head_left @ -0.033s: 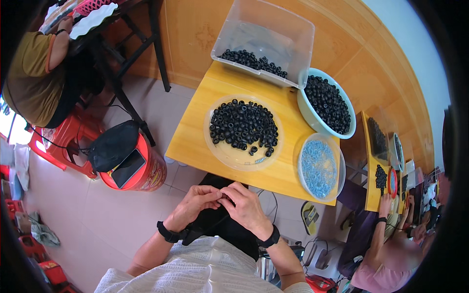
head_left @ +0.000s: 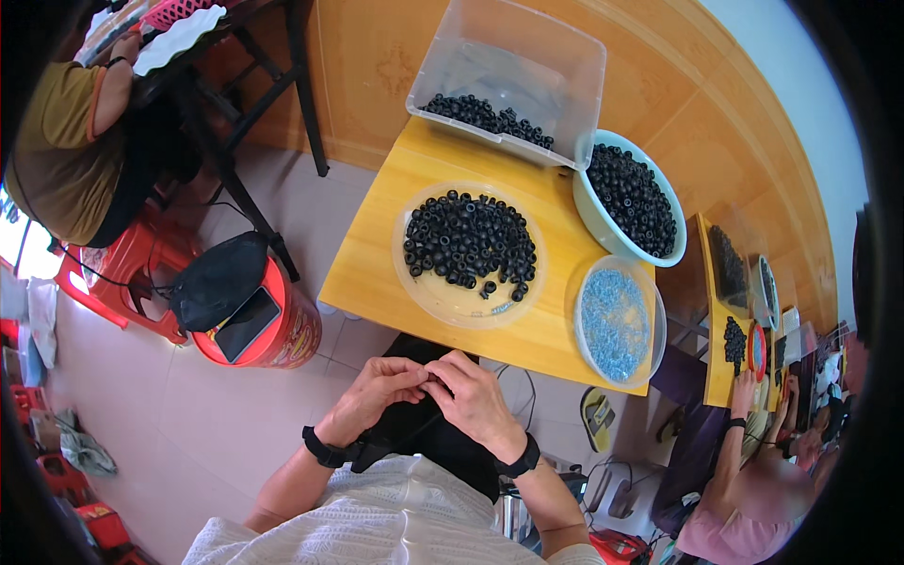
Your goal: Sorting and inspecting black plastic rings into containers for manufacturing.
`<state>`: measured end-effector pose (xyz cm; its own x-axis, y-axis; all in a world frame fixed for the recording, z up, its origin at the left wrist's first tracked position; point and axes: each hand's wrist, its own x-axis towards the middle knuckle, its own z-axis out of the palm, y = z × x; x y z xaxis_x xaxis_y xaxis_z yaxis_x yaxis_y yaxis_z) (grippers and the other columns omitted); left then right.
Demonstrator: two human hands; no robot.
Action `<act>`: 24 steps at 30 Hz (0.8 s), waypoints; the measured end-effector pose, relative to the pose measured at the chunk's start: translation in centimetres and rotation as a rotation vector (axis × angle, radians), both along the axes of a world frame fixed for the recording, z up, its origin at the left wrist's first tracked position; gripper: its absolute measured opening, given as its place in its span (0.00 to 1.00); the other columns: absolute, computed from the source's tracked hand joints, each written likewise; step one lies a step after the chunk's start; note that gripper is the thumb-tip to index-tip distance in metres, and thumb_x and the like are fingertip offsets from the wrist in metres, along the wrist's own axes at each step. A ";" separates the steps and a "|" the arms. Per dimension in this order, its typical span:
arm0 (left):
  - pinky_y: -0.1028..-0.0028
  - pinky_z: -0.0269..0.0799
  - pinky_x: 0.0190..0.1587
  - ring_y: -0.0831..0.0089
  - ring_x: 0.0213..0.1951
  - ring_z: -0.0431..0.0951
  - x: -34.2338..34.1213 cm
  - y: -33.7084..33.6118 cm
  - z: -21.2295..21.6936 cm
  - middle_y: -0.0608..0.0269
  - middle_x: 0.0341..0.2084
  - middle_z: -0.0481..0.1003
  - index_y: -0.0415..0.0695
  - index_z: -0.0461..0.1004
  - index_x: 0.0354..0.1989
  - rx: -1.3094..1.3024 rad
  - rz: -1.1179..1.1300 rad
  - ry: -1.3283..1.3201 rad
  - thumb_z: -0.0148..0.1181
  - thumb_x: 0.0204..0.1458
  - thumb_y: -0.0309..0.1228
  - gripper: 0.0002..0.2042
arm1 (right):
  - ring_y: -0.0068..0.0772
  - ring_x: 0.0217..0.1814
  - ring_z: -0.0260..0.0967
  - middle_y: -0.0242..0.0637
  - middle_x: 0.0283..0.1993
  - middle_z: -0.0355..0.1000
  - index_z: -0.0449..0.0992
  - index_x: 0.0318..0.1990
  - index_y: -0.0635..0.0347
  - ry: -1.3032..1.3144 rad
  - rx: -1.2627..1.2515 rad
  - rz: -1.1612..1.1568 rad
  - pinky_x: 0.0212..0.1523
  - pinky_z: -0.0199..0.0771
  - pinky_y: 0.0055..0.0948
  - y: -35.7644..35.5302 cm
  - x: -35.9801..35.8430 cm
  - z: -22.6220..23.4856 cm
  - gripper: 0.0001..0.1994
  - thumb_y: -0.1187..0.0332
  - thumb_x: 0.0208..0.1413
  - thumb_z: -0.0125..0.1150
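The yellow table [head_left: 377, 273] stands directly ahead of the seated person, its near edge just beyond the hands. On it, farthest back, a clear plastic bin [head_left: 556, 56] holds black rings along its front wall; to its right sits a pale bowl [head_left: 603, 221] filled with the same. Centre of the table, a clear round tray [head_left: 428, 287] carries a heap of black rings [head_left: 468, 240]; right of it a clear dish [head_left: 656, 325] holds small blue parts [head_left: 612, 323]. A red stool [head_left: 282, 334] with a black bag stands to the left. Left hand [head_left: 372, 395] and right hand [head_left: 476, 400] meet over the lap, fingertips pressed together at one spot. What they pinch is too small to tell. The ring heap lies straight ahead, the right hand slightly nearer.
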<state>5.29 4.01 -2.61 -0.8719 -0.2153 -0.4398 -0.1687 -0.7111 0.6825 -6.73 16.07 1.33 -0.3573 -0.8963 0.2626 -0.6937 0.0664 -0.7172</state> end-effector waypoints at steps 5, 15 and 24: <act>0.81 0.70 0.36 0.80 0.30 0.74 0.0 0.0 0.0 0.66 0.30 0.75 0.39 0.75 0.36 0.020 0.026 -0.024 0.56 0.53 0.31 0.09 | 0.42 0.29 0.68 0.39 0.29 0.64 0.70 0.31 0.62 0.015 -0.020 -0.026 0.27 0.70 0.33 0.0 -0.3 -0.5 0.07 0.75 0.44 0.60; 0.82 0.71 0.37 0.81 0.31 0.74 0.0 -0.5 0.5 0.66 0.32 0.75 0.39 0.75 0.39 -0.042 0.077 -0.027 0.56 0.53 0.29 0.09 | 0.45 0.26 0.67 0.40 0.27 0.63 0.70 0.29 0.63 0.050 -0.042 -0.084 0.24 0.69 0.34 0.5 -0.1 -1.2 0.07 0.79 0.42 0.61; 0.81 0.70 0.39 0.79 0.36 0.73 -0.1 -0.2 1.0 0.64 0.36 0.74 0.37 0.72 0.43 -0.116 0.116 0.070 0.55 0.51 0.24 0.11 | 0.45 0.26 0.66 0.40 0.25 0.63 0.70 0.27 0.64 0.070 -0.018 -0.104 0.23 0.68 0.33 0.7 0.4 -1.7 0.06 0.79 0.41 0.61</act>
